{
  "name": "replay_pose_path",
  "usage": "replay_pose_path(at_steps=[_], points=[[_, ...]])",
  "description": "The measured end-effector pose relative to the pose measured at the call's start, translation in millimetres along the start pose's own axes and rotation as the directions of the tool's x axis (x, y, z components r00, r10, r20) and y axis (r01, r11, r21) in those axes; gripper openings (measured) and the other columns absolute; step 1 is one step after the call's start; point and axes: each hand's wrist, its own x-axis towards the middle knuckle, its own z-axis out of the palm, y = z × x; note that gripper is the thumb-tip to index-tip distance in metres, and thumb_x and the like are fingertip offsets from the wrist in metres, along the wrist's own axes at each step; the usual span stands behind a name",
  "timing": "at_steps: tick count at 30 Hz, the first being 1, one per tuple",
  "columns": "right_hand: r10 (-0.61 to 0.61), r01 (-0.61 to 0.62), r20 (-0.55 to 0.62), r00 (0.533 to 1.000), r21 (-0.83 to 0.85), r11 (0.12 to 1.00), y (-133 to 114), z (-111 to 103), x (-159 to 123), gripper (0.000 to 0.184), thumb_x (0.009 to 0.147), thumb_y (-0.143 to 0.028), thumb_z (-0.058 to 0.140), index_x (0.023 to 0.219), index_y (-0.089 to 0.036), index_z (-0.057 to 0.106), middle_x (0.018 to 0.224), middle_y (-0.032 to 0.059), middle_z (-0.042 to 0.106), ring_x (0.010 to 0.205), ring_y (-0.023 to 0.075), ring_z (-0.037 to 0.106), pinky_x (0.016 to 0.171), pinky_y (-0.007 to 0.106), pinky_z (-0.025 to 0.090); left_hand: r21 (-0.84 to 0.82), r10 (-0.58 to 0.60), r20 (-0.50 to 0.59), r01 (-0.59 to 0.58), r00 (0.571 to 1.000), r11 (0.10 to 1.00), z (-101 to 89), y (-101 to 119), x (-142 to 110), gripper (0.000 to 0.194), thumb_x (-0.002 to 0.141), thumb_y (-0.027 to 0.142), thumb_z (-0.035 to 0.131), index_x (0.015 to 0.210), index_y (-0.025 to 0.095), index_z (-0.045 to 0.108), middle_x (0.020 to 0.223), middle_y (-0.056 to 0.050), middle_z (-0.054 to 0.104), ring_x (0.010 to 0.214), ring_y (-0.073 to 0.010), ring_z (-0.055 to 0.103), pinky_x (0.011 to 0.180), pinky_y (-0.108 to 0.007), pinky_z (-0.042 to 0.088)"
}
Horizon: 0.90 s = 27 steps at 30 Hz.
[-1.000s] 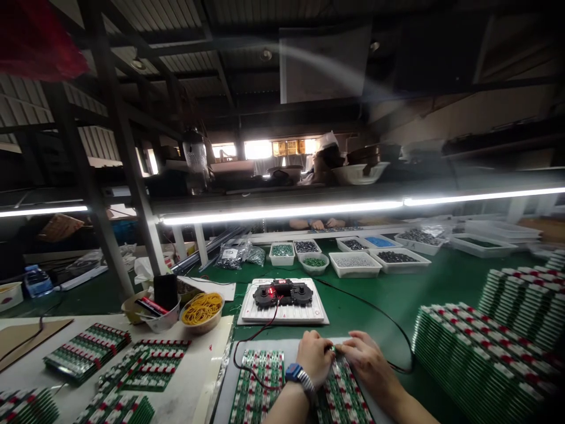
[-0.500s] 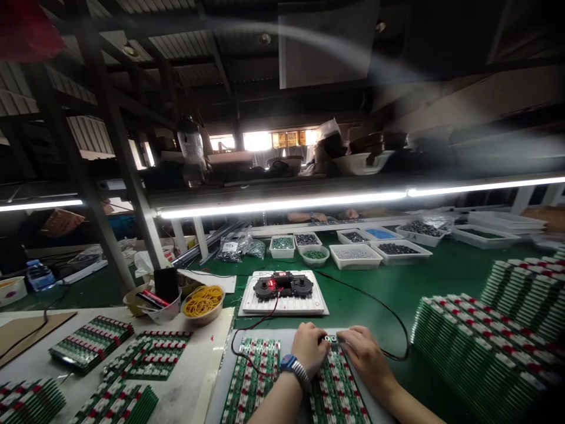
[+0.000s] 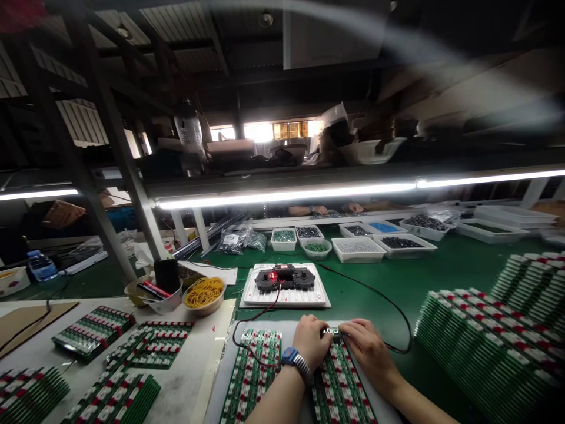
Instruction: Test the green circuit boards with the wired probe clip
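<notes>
Together, left hand (image 3: 311, 341) and right hand (image 3: 369, 353) grip one small black component (image 3: 331, 331) atop one green circuit-board stack (image 3: 341, 383).

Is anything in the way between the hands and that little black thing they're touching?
Nothing visible stands in the way. The small black part sits between the left hand and the right hand, and both touch it, one on each side. Green circuit boards lie underneath, not between them.

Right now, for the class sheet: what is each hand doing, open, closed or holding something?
Left hand: closed, holding a small dark electronic part.
Right hand: closed on that part's other side.
</notes>
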Motion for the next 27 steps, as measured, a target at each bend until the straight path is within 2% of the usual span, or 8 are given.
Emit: replay_pose_path(at_steps=[10, 14, 16, 21, 27], points=[[0.005, -0.004, 0.055, 0.998, -0.029, 1.000, -6.3, -6.5, 2.6, 0.025, 0.093, -0.023, 0.043, 0.104, -0.022, 0.066, 0.104, 0.0058, 0.069, 0.106, 0.0293, 0.052, 0.087, 0.048, 0.046, 0.038, 0.013, 0.024, -0.014, 1.000, 0.999, -2.8, 0.3, 0.7, 0.025, 0.085, 0.030, 0.059, 0.105, 0.022, 0.071, 0.098, -0.006, 0.065, 0.099, -0.0218, 0.055, 0.090, -0.029, 0.044], [0.014, -0.008, 0.114, 0.993, -0.048, 0.999, -11.1, -14.7, 7.0, 0.024, 0.092, -0.023, 0.046, 0.100, -0.027, 0.068, 0.104, 0.0017, 0.071, 0.114, 0.0321, 0.048, 0.088, 0.050, 0.042, 0.076, 0.012, 0.047, -0.016, 0.999, 0.997, -3.5, 2.4, 3.2, 0.025, 0.085, 0.029, 0.058, 0.104, 0.022, 0.072, 0.097, -0.006, 0.065, 0.097, -0.0220, 0.054, 0.089, -0.030, 0.043], [0.025, -0.017, 0.130, 0.991, -0.057, 0.998, -12.5, -18.7, 11.0, 0.022, 0.091, -0.024, 0.048, 0.095, -0.030, 0.069, 0.100, 0.0000, 0.072, 0.109, 0.0313, 0.050, 0.085, 0.048, 0.042, 0.105, 0.013, 0.044, -0.017, 0.999, 0.994, -4.0, 5.0, 3.1, 0.024, 0.085, 0.029, 0.058, 0.102, 0.022, 0.073, 0.095, -0.007, 0.064, 0.096, -0.0235, 0.053, 0.087, -0.032, 0.044], [0.068, -0.062, 0.095, 0.993, -0.069, 0.996, -9.6, -20.4, 17.6, 0.021, 0.086, -0.023, 0.051, 0.091, -0.030, 0.071, 0.086, 0.0014, 0.072, 0.091, 0.0272, 0.054, 0.077, 0.044, 0.043, 0.157, 0.052, 0.018, -0.055, 0.998, 0.986, -8.0, 13.3, -0.1, 0.021, 0.084, 0.024, 0.058, 0.099, 0.021, 0.073, 0.095, -0.007, 0.063, 0.099, -0.0238, 0.050, 0.089, -0.033, 0.042], [0.044, -0.043, 0.061, 0.997, -0.010, 0.999, -2.8, -21.4, 11.5, 0.022, 0.085, -0.022, 0.053, 0.098, -0.026, 0.070, 0.093, 0.0045, 0.071, 0.101, 0.0273, 0.055, 0.081, 0.042, 0.048, 0.191, 0.114, 0.029, -0.117, 0.993, 0.975, -20.8, 22.1, -3.9, 0.018, 0.087, 0.027, 0.057, 0.095, 0.025, 0.073, 0.093, -0.006, 0.064, 0.097, -0.0237, 0.049, 0.088, -0.035, 0.039]])
